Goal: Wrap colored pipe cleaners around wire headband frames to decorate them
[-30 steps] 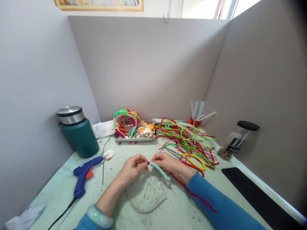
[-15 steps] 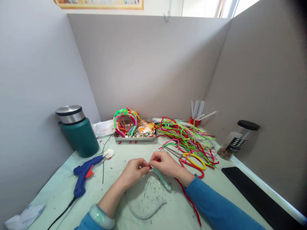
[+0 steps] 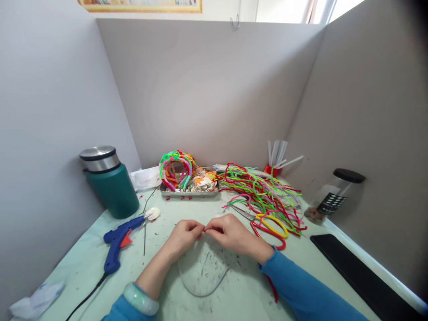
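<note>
My left hand (image 3: 185, 237) and my right hand (image 3: 230, 232) meet above the middle of the table, thumbs and forefingers pinched closed. A tiny bit of red pipe cleaner shows at the fingertips; most of it is hidden by the fingers. A longer length of red pipe cleaner (image 3: 273, 292) pokes out from under my right sleeve. Below the hands curves a thin pale band (image 3: 203, 295), its left end running up behind my left hand; I cannot tell whether that hand holds it. Scissors (image 3: 267, 223) with yellow and red handles lie just beyond my right wrist.
To the left lie a blue glue gun (image 3: 117, 245) and a green flask (image 3: 113, 189). At the back are a metal tray (image 3: 190, 193) with colourful hoops and loose pieces, and a heap of pipe cleaners (image 3: 261, 187). A jar (image 3: 331, 198) and a black strip (image 3: 361, 272) are at right.
Both hands have shifted slightly left. The mint-green strip that hung from the fingers is out of sight. The pale band has moved up a little, and less of the red length shows.
</note>
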